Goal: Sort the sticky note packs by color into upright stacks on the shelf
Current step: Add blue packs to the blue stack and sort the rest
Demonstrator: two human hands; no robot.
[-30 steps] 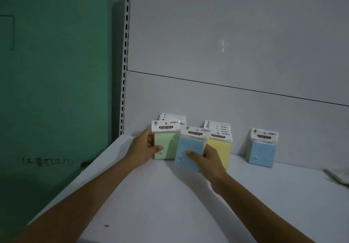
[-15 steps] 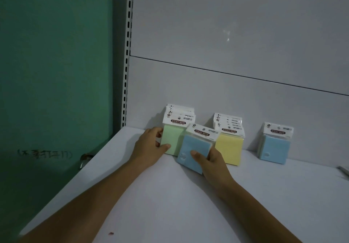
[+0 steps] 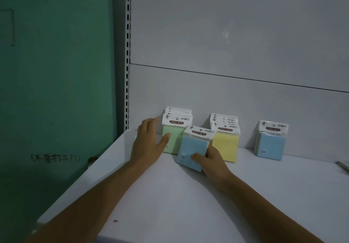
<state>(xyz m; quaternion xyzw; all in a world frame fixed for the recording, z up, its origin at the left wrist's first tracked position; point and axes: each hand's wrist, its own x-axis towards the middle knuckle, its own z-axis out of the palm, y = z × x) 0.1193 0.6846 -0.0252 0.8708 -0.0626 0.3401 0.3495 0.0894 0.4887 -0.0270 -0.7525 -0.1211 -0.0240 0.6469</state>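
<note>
Three upright stacks of sticky note packs lean against the back panel of the white shelf (image 3: 188, 205): a green stack (image 3: 172, 138) at the left, a yellow stack (image 3: 225, 146) in the middle and a blue stack (image 3: 271, 144) at the right. My left hand (image 3: 149, 144) lies with straight fingers beside the green stack, its thumb on the front green pack. My right hand (image 3: 211, 159) grips a tilted blue pack (image 3: 192, 148) in front of the green and yellow stacks.
A slotted metal upright (image 3: 128, 53) runs up the shelf's left edge beside a green wall (image 3: 56, 72) with handwriting on it. A flat grey object (image 3: 342, 166) lies at the shelf's far right edge. Bare shelf surface lies in front of the stacks.
My left hand has let the green pack stand in its stack and opened beside it. My right hand still holds the blue pack, now a little nearer to the yellow stack.
</note>
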